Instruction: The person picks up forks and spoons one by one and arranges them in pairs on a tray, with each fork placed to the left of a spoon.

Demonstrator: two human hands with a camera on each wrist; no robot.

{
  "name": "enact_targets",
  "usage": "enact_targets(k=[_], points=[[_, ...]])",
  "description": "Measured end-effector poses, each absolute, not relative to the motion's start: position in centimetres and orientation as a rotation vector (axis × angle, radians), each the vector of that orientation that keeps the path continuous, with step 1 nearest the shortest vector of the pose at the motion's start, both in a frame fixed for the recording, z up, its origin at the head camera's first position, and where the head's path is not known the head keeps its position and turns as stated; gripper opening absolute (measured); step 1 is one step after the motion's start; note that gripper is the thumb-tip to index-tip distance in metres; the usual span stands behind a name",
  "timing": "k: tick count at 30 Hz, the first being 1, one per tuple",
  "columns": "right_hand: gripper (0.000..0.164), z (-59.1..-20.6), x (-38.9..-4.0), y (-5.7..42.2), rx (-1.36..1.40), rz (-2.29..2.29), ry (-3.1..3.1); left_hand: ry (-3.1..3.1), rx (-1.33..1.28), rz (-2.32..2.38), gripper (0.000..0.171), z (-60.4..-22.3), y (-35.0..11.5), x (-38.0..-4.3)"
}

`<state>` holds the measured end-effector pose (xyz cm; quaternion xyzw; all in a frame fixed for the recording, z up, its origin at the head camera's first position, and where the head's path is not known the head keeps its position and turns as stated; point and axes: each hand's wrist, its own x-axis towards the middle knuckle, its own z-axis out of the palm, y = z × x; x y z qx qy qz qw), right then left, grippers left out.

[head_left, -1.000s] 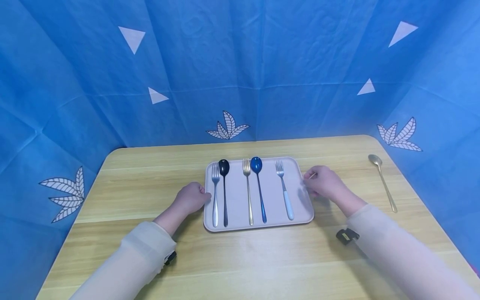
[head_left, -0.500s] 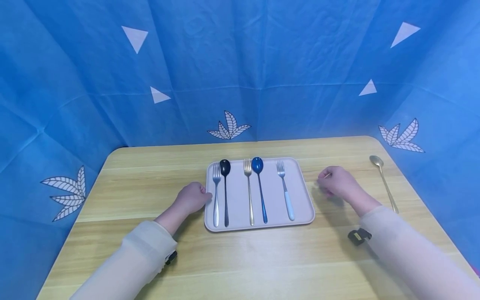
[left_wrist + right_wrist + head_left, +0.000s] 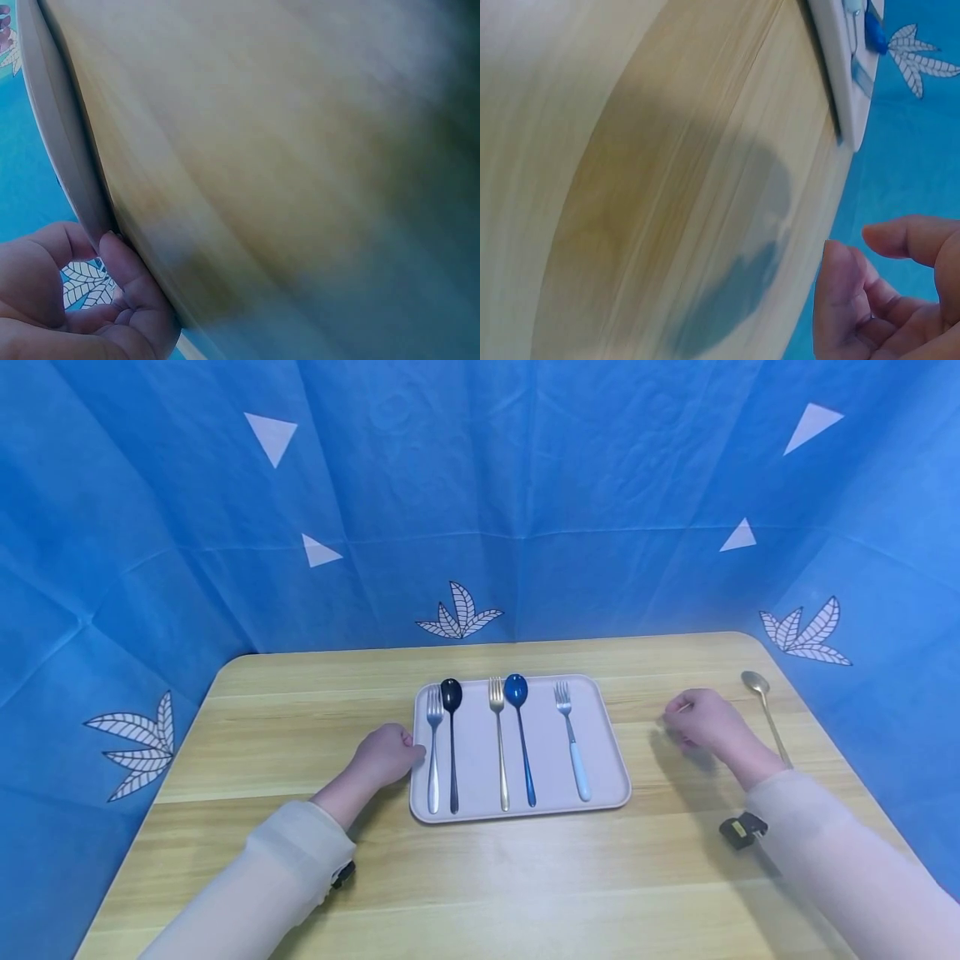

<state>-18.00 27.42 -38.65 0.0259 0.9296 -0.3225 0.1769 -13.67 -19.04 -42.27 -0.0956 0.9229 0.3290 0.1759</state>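
Note:
A pale pinkish tray (image 3: 472, 752) lies on the wooden table. On it, from left to right, are a silver fork (image 3: 434, 752), a black spoon (image 3: 452, 727), a gold fork (image 3: 500, 743), a blue spoon (image 3: 521, 727) and a fork with a light blue handle (image 3: 577, 768). My left hand (image 3: 385, 755) pinches the tray's left rim between thumb and fingers, as the left wrist view also shows. Above the table, right of the tray, is my right hand (image 3: 703, 720). Its fingers are loosely bent, with a gap between thumb and fingertips (image 3: 838, 262) and nothing held.
A gold spoon (image 3: 767, 714) lies near the table's right edge, its handle end partly behind my right wrist. Blue cloth (image 3: 495, 485) with white leaf prints hangs behind and beside the table (image 3: 525, 877).
My right hand has moved away from the tray's right edge, farther to the right. My left hand stays at the left rim, and the tray and cutlery lie as before.

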Motion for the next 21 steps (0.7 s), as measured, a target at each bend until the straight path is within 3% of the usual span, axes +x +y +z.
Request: enact_targets(k=[21], points=[[0.037,-38.4,-18.7,32.4,0.16,-0.792,2.711,2.615,-0.266,0.946,0.024,-42.1,-18.9,-13.6]])
